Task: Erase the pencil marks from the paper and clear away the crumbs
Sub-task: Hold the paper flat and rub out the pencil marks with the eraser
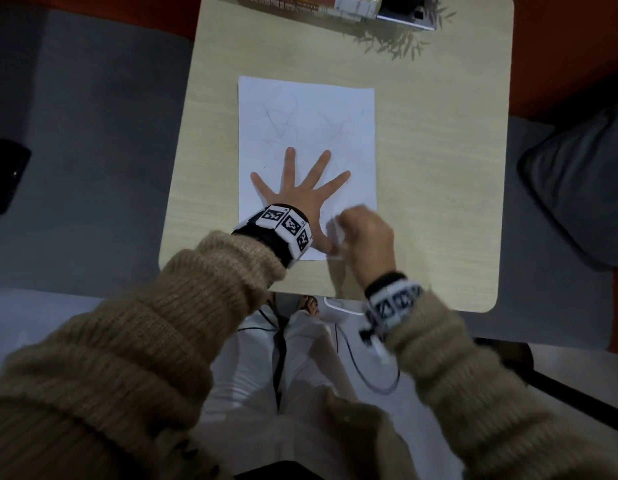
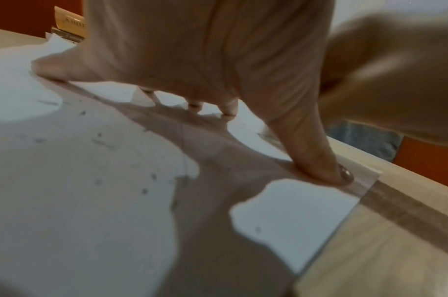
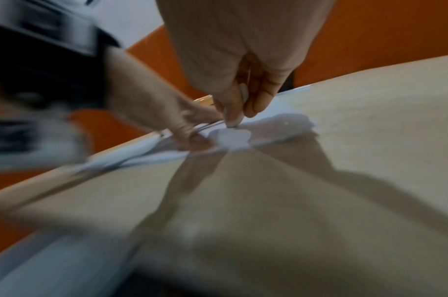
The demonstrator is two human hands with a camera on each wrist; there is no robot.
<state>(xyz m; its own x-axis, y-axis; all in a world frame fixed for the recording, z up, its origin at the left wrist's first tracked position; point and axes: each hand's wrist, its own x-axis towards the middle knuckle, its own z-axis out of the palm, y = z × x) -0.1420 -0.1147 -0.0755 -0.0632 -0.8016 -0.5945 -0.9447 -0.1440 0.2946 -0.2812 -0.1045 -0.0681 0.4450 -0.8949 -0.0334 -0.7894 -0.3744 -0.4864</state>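
A white sheet of paper [image 1: 307, 109] lies on the light wooden table [image 1: 439, 168], with faint pencil marks [image 1: 283, 123] on its upper half. My left hand [image 1: 300, 195] presses flat on the lower half, fingers spread wide. My right hand [image 1: 366, 233], blurred, pinches a small white eraser [image 1: 335, 233] at the sheet's lower right corner, beside my left thumb. The right wrist view shows the eraser [image 3: 234, 118] tip down on the paper [image 3: 233, 138]. In the left wrist view dark crumbs [image 2: 99, 134] lie scattered over the paper [image 2: 65, 201] under my palm.
Books [image 1: 293, 3] and a dark device [image 1: 408, 15] sit along the table's far edge. Grey seat cushions flank the table, with a black object [image 1: 6, 174] on the left one. Cables [image 1: 363, 372] hang below the near edge over my lap.
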